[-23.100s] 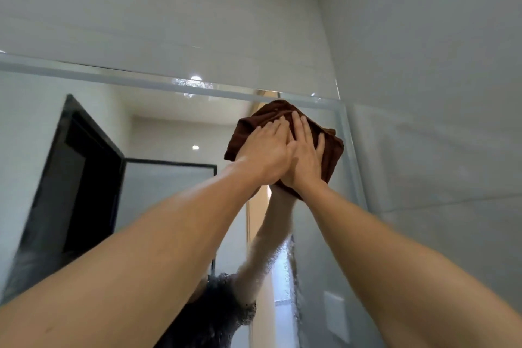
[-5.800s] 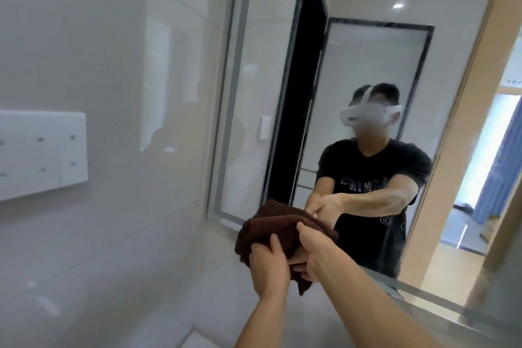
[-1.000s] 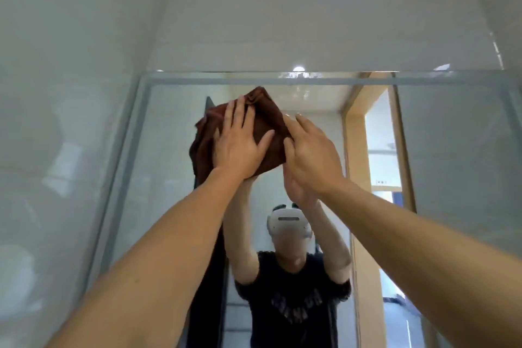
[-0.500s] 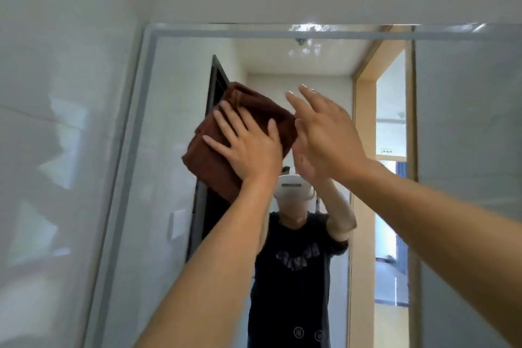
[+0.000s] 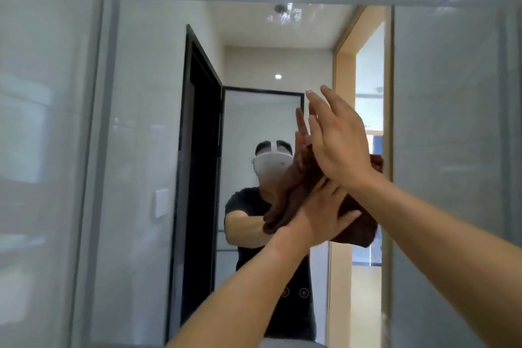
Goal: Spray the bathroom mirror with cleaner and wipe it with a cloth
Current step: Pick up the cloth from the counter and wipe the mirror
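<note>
Brown cloth under left hand nears mirror right edge.

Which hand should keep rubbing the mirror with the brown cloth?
Probably the left hand: it lies flat on the brown cloth, pressing it to the mirror. The right hand is open, fingers off it.

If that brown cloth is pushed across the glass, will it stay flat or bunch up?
Probably bunches: the cloth already sits in soft folds, so it looks floppy. It likely slides easily, since the mirror looks smooth. The left hand pressing flat on it should keep it from dropping.
</note>
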`<state>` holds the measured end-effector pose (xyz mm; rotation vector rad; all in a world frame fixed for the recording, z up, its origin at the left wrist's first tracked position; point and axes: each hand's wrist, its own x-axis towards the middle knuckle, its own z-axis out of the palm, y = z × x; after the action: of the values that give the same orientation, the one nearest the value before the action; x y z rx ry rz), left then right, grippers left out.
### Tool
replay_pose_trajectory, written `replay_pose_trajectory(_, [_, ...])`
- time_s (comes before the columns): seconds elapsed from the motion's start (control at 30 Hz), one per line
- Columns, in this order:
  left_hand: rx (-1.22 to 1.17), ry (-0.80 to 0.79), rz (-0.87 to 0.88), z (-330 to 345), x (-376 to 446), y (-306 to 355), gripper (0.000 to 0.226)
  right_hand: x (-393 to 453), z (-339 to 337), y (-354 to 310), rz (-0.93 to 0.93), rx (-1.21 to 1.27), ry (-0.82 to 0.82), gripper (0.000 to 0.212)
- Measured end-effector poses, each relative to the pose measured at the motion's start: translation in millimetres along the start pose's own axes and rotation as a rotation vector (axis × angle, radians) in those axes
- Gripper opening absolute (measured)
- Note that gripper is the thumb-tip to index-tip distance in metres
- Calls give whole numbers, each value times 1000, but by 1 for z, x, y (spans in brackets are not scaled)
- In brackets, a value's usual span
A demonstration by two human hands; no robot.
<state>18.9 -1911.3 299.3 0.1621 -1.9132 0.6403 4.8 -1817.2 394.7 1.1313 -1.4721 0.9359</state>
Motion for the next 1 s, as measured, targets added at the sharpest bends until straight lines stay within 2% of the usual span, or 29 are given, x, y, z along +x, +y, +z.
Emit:
replay_pose_trajectory(0.03, [-16,55,23,-3,-14,-17,67,0,6,-5,7,14,13,49])
replay_pose_trajectory(0.07, [-38,34,-6,-14,-27,-41,72,0,11,-10,31,37,31,47])
replay_pose_trajectory(0.13, [110,47,-194,-34,-67,-104,76,2,22,-17,29,19,99,46])
replay_pose_trajectory(0.2, [234,59,-418,-49,-110,-156,75,0,28,-23,3,5,100,47])
replay_pose_trajectory(0.3, [194,150,-767,-55,-154,-203,70,1,22,-38,-26,80,11,47])
replay_pose_trajectory(0.4, [93,223,-1026,-44,-165,-210,70,-2,18,-50,-71,110,-22,47])
replay_pose_trajectory(0.53, [72,270,-1162,-29,-136,-156,69,-15,10,-47,-158,114,-65,47])
replay_pose_trajectory(0.63, [69,196,-1066,-14,-104,-75,72,-25,-1,-27,-176,101,-76,47])
replay_pose_trajectory(0.77, [7,70,-768,16,-56,56,76,-39,-26,10,-144,41,-85,46])
replay_pose_trajectory(0.83, [-59,30,-629,30,-32,113,71,-43,-47,28,-129,23,-132,47])
replay_pose_trajectory(1.0, [-146,-213,-253,59,4,225,57,-55,-92,59,-91,-41,-159,55])
